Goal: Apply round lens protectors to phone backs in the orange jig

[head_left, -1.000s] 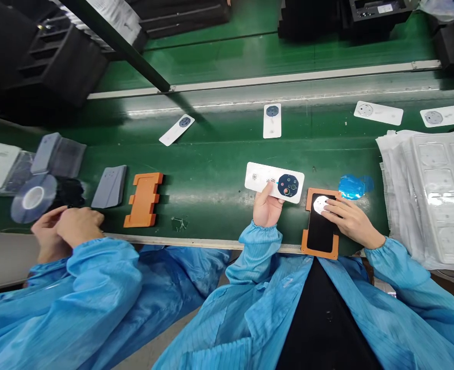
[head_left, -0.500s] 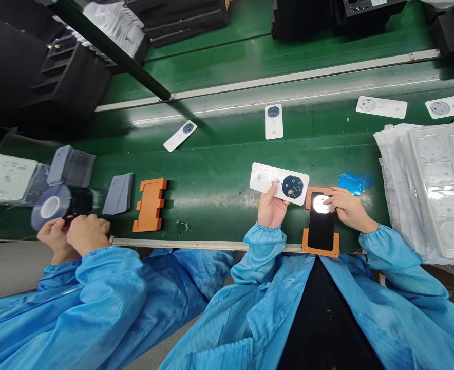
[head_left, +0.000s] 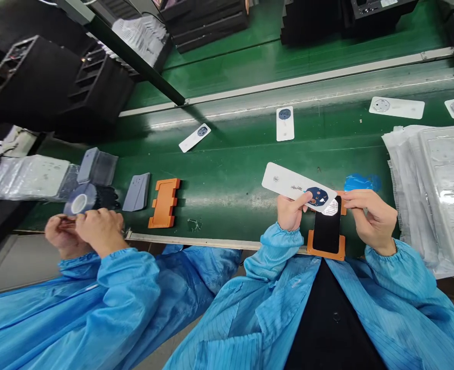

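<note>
My left hand (head_left: 290, 211) grips a white card (head_left: 283, 180) between thumb and fingers. A dark round camera-lens sticker (head_left: 315, 196) sits on the card's right end, under my thumb. Below that end lies a black phone-shaped panel (head_left: 326, 231) in an orange fixture (head_left: 329, 255); the card partly covers its top and a shiny round patch (head_left: 330, 207). My right hand (head_left: 373, 216) is closed in a pinch at the fixture's upper right, close to the card's edge. Whatever its fingertips hold is too small to make out.
Left of me, a co-worker's hands (head_left: 92, 231) work by a tape roll (head_left: 79, 203). A second orange fixture (head_left: 164, 203) and grey cards (head_left: 136, 192) lie nearby. Other white cards (head_left: 284, 131) lie farther back. Blue film (head_left: 360, 182) and clear trays (head_left: 442, 190) are at right.
My left hand has brought the card right and down over the panel's top. My right hand has moved off the shiny patch to the card's right edge. The view has shifted slightly.
</note>
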The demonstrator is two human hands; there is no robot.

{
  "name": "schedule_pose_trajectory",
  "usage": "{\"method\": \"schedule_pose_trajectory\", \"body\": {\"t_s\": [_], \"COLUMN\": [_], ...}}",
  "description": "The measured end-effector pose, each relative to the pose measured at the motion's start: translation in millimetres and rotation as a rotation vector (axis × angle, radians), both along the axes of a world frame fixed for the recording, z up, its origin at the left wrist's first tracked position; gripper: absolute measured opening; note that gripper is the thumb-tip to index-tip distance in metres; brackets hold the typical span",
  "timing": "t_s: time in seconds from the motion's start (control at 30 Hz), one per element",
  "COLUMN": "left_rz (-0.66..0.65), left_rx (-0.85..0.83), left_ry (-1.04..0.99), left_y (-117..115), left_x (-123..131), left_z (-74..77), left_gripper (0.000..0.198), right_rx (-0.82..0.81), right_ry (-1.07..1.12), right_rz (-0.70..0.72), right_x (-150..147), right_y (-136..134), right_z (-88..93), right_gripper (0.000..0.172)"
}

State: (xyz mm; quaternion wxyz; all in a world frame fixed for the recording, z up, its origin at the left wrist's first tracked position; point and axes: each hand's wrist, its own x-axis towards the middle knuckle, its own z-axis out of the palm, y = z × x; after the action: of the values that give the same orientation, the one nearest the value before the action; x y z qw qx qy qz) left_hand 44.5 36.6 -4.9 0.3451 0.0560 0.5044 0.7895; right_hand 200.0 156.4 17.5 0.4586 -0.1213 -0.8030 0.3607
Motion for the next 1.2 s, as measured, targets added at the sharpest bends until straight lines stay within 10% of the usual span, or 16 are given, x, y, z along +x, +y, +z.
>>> {"method": "schedule_pose_trajectory", "body": {"t_s": [0.27,1.2], "left_rz": [0.151,-0.017], "left_rx": [-0.040,-0.007], "left_ry": [0.095,0.360], "left_y": [12.6,10.8], "left_x": [14.2,48.1], "left_z": [-2.5,-7.8], "left_gripper": [0.042,0.049], "right_rx": [0.034,0.023], "right_ry": [-0.182,-0.136], "right_rz": [-0.091,-0.256], "right_x": [-11.7,-33.9], "right_y": [-28.0,-17.0], "right_z": [1.3,-1.6], "right_gripper": [0.019,0.012]}}
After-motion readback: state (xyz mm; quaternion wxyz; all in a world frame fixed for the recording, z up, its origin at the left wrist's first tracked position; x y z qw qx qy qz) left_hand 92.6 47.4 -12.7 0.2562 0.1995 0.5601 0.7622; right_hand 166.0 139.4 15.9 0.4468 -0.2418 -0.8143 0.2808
